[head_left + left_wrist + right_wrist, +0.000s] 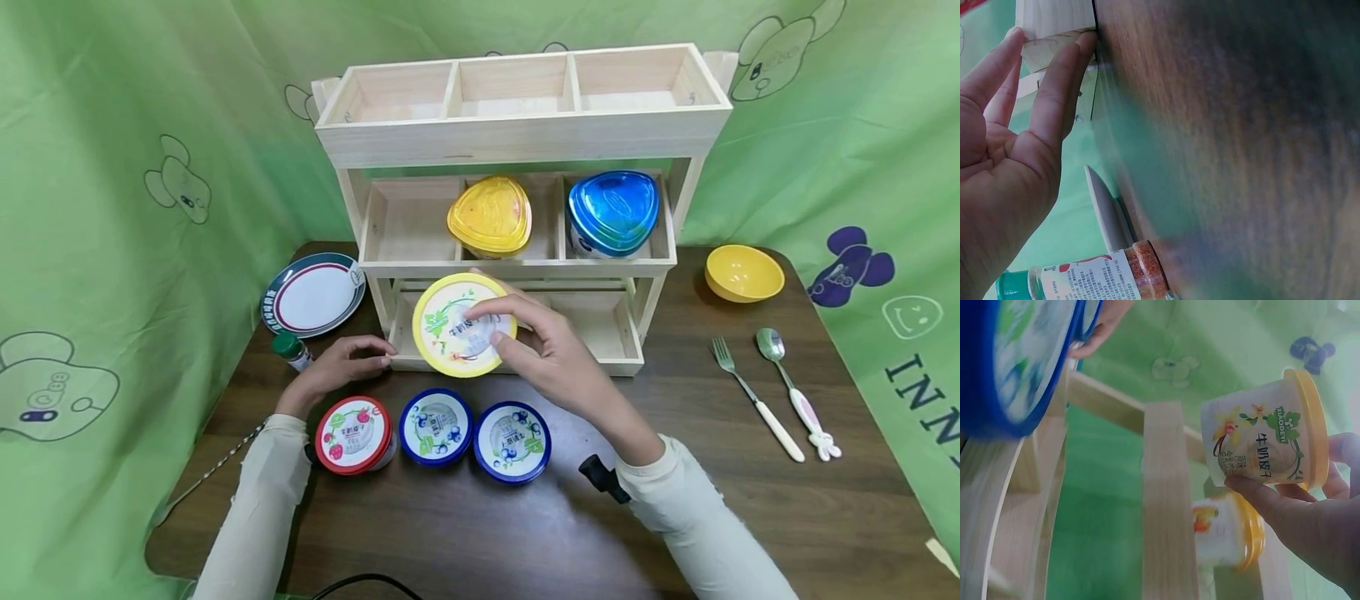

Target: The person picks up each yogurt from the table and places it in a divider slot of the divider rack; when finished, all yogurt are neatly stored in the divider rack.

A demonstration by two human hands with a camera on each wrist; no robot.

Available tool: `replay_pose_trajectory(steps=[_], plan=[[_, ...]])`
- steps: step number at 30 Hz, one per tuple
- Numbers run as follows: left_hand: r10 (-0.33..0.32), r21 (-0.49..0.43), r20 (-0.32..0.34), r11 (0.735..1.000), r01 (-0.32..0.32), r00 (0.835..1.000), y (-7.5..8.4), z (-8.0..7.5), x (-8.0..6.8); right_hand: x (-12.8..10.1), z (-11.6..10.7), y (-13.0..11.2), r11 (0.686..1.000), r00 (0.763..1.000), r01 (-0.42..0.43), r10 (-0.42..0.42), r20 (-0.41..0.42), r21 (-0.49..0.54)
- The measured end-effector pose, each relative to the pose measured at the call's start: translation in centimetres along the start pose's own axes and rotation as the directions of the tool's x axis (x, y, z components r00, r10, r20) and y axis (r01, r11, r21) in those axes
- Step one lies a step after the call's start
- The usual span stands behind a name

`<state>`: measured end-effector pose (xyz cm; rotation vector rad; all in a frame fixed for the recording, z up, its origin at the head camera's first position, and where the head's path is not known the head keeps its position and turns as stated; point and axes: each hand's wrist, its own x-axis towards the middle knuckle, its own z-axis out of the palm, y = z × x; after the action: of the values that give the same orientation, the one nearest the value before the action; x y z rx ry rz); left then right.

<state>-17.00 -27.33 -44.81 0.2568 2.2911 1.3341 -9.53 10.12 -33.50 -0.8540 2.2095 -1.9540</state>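
Note:
My right hand (558,358) grips a round white tub with a yellow lid (438,337), raised in front of the rack's lowest shelf. In the right wrist view, the tub's printed side (1254,440) shows flowers and dark lettering, with the thumb along it and the other fingers mostly behind. My left hand (337,371) reaches to the left front corner of the lowest shelf (1054,19), its fingers extended with their tips right at the wood. Near me on the table stand a red-lidded tub (356,435) and two blue-lidded tubs (436,427).
The wooden rack (525,137) carries a yellow-lidded container (491,217) and a blue-lidded container (615,212) on its middle shelf. Left of it are a plate (315,292) and a green-capped seasoning jar (291,348). Rightward lie a yellow bowl (744,273), fork (757,400) and spoon (798,396).

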Motion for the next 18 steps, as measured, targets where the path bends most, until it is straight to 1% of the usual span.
replay_pose_trajectory(steps=[5,6,10,11,12,15,18], plan=[[0.049,-0.020,0.008,0.999,-0.049,0.999,-0.3,-0.2,0.1,1.0,1.2,-0.3,0.999,0.998,0.047,-0.048,0.035,0.027],[0.068,-0.024,0.014,0.997,-0.067,0.998,-0.5,-0.3,0.1,1.2,1.4,-0.4,0.998,0.998,0.053,-0.054,0.037,0.028],[0.099,-0.050,0.043,0.994,-0.097,0.994,-1.4,-0.7,0.4,2.1,2.0,-0.7,0.996,0.995,0.083,-0.084,0.050,0.034],[0.104,-0.056,0.052,0.993,-0.101,0.993,-1.8,-0.9,0.6,2.2,2.2,-0.8,0.996,0.994,0.087,-0.089,0.056,0.036],[0.115,-0.069,0.059,0.991,-0.111,0.992,-2.8,-1.1,1.0,2.4,2.3,-0.9,0.995,0.994,0.092,-0.094,0.060,0.036],[0.104,-0.093,0.060,0.991,-0.098,0.993,-5.0,-1.5,1.9,3.0,2.8,-1.1,0.993,0.991,0.110,-0.112,0.075,0.037],[0.109,-0.108,0.048,0.989,-0.103,0.993,-6.0,-1.6,2.2,3.5,3.3,-1.4,0.991,0.988,0.133,-0.135,0.077,0.031]])
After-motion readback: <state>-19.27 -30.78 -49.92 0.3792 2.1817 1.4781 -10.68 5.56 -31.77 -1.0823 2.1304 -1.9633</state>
